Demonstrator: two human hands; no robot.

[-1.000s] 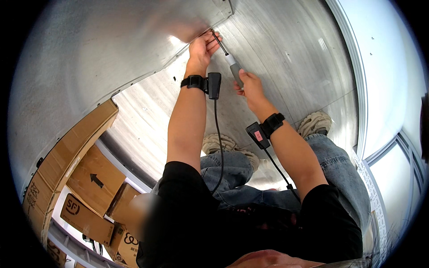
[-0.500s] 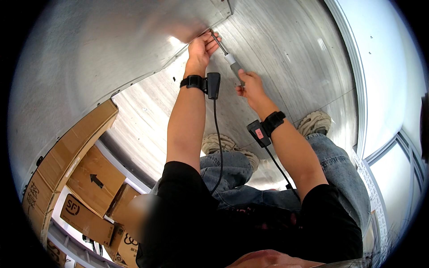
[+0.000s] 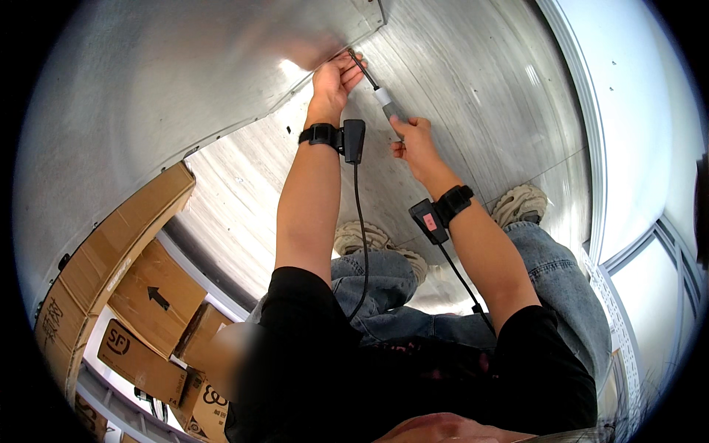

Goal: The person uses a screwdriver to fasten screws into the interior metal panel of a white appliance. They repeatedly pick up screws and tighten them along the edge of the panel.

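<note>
A screwdriver (image 3: 394, 111) with a grey handle and a long dark shaft is gripped in my right hand (image 3: 416, 142), the thumb lying along the handle. Its shaft slants up and left, the tip meeting the edge of a large metal panel (image 3: 185, 81). At that tip, my left hand (image 3: 336, 80) is closed loosely, its fingers curled beside the shaft end and against the panel edge. Whatever lies between those fingertips is too small to make out. Each wrist wears a black strap with a cabled black box.
Cardboard boxes (image 3: 155, 295) stand at the lower left, some on a shelf. Pale wood-look flooring (image 3: 473, 96) stretches beneath my hands. A white wall or door frame (image 3: 620, 111) rises on the right. My shoes and jean-clad legs are below my forearms.
The screwdriver and my right hand have shifted very slightly; the tip stays at the panel edge. My left hand keeps nearly the same place.
</note>
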